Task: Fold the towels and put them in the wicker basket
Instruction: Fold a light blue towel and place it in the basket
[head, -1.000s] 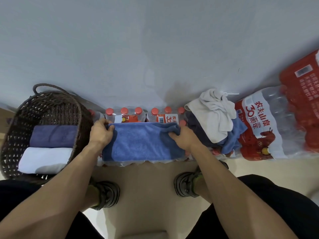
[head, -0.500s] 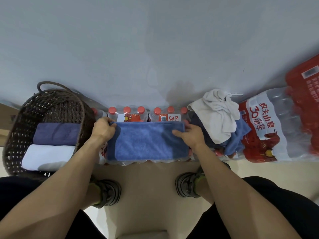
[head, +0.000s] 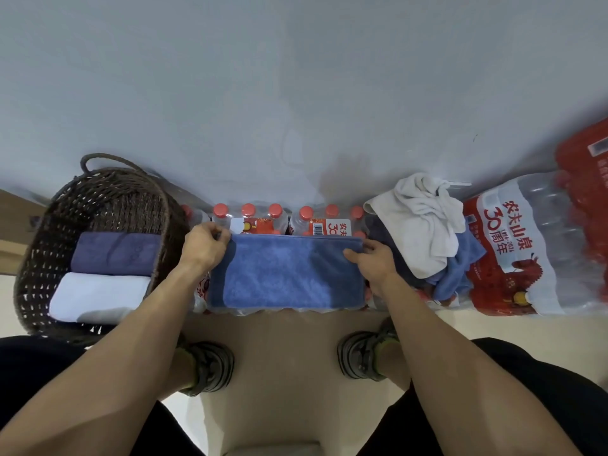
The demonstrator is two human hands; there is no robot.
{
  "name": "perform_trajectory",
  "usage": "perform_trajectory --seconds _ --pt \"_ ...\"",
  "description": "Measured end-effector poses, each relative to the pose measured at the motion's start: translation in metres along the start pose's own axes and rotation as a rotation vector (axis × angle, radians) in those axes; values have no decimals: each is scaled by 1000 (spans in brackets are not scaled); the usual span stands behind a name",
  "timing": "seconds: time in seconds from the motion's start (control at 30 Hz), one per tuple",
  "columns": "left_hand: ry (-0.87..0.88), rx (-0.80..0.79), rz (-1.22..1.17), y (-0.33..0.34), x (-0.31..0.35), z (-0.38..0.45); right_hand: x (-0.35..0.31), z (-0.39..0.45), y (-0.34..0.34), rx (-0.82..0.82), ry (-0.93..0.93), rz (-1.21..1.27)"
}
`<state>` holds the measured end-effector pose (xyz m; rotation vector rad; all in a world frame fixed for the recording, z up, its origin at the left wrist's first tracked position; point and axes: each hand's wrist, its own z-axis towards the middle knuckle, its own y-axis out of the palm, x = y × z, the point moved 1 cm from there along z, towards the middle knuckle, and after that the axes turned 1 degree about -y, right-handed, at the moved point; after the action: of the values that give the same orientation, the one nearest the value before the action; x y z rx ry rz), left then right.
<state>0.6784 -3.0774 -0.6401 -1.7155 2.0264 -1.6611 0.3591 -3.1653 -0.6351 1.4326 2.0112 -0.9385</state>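
Left hand: the left hand (head: 205, 248) reaches forward from a bare forearm, its fingers curled, and pinches the far left corner of the blue towel (head: 289, 273).
Right hand: the right hand (head: 371, 261) lies at the towel's far right corner, thumb on top of the cloth and fingers bent over the edge, gripping it.
Blue towel: folded into a flat band, long axis running left to right, it lies on shrink-wrapped water bottles (head: 279, 218) with red caps.
Wicker basket: the wicker basket (head: 42, 245) stands just left of the blue towel and holds a folded purple towel (head: 115, 253) and a folded white towel (head: 98, 296), side by side.
Pile: just right of the blue towel lie crumpled towels (head: 424, 232), white on top.
Red pack: a further water pack (head: 513, 255) lies beyond the pile.
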Motion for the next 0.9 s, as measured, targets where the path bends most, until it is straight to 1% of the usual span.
perform_trajectory --seconds 0.1,0.2,0.3,0.4,0.47,0.53,0.6,0.67,0.7,0.73,0.8,0.83,0.9 --pt "-11 -4 -23 -1 0 1 -3 -1 1 -115 80 75" --pt "-32 -23 -67 -1 -2 3 -8 3 2 -111 62 87" --pt "-49 -55 -139 -1 -3 4 -13 9 -1 -100 92 115" --pt "-18 -29 -147 -3 -3 1 -13 14 -4 28 70 -16" --pt "12 -9 -135 -3 -2 -2 -9 13 -2 129 14 -159" --pt "53 26 -115 -3 1 -6 -6 9 1 223 -49 -233" --pt "112 157 -26 -3 6 -13 -6 6 2 378 -119 -204" --pt "207 316 139 2 14 -26 -12 -1 5 547 -232 -257" --pt "279 348 194 10 20 -36 -15 -6 9 568 -317 -321" --pt "362 341 211 20 26 -47 -17 -11 16 540 -429 -410" --pt "472 254 208 47 30 -70 -13 -24 35 398 -647 -601" --pt "467 183 239 60 27 -80 -5 -31 46 293 -718 -695" --pt "406 48 400 80 8 -91 20 -39 61 50 -746 -926"
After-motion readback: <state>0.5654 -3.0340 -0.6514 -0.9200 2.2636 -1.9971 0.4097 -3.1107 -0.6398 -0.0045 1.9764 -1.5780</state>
